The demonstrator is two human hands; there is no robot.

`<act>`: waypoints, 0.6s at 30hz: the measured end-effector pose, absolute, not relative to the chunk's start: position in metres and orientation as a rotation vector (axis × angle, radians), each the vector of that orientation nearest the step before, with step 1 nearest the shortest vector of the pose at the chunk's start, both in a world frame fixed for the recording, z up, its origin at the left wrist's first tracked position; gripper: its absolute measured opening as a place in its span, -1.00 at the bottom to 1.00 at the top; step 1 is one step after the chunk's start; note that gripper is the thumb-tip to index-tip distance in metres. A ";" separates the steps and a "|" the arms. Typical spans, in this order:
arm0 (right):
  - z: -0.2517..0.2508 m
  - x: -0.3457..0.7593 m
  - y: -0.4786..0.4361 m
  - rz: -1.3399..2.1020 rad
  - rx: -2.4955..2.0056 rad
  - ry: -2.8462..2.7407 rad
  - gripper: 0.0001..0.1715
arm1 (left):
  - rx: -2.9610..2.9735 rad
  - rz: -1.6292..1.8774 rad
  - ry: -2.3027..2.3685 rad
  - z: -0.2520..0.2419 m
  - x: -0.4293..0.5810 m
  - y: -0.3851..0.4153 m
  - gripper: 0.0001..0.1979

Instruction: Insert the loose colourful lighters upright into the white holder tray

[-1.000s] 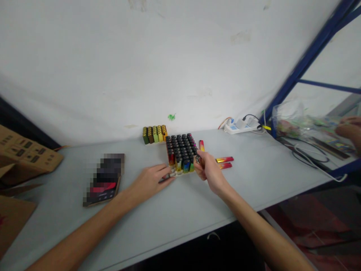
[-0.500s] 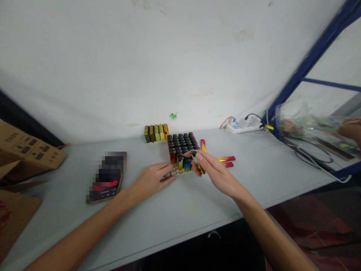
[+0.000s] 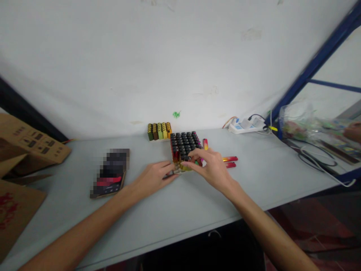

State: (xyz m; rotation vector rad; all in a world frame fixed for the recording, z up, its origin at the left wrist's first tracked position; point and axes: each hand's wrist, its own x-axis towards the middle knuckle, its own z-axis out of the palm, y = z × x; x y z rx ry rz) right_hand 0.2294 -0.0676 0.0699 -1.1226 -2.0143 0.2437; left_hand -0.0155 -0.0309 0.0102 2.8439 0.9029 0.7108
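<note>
A block of upright lighters [image 3: 184,141] with black tops stands packed in a shallow tray on the table. My left hand [image 3: 159,173] rests at the tray's front left corner, its fingers closed around a small dark thing that is mostly hidden. Over the front right of the block is my right hand [image 3: 211,165], thumb and forefinger apart and curved. No lighter shows clearly between them, and the hand covers the lighters beneath. Just right of it lie several loose red and yellow lighters [image 3: 229,159].
Behind stands a smaller block of green, brown and yellow lighters [image 3: 159,131]. A phone [image 3: 111,173] lies left, near cardboard boxes [image 3: 34,139]. A white power strip [image 3: 246,126] with cables sits back right. Beyond the blue frame [image 3: 304,71] are plastic bags [image 3: 299,120] and another person's hand [image 3: 353,131].
My right hand held a lighter by its top at the front right; now its thumb and forefinger are apart, over the front row. My left hand stays at the corner. The view shifted slightly.
</note>
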 end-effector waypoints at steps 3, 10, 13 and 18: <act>0.062 0.230 -0.065 0.149 -1.129 -2.119 -0.65 | 2.847 0.710 0.922 0.011 -0.015 -0.032 -0.78; 0.053 0.226 -0.068 0.135 -1.257 -2.209 -0.70 | 2.819 0.710 0.932 0.013 -0.014 -0.033 -0.71; 0.056 0.223 -0.071 0.214 -1.382 -2.159 -0.66 | 2.814 0.717 0.925 0.012 -0.013 -0.033 -0.72; 0.063 0.215 -0.072 0.127 -1.480 -2.237 -0.70 | 2.810 0.739 0.906 0.013 -0.013 -0.034 -0.76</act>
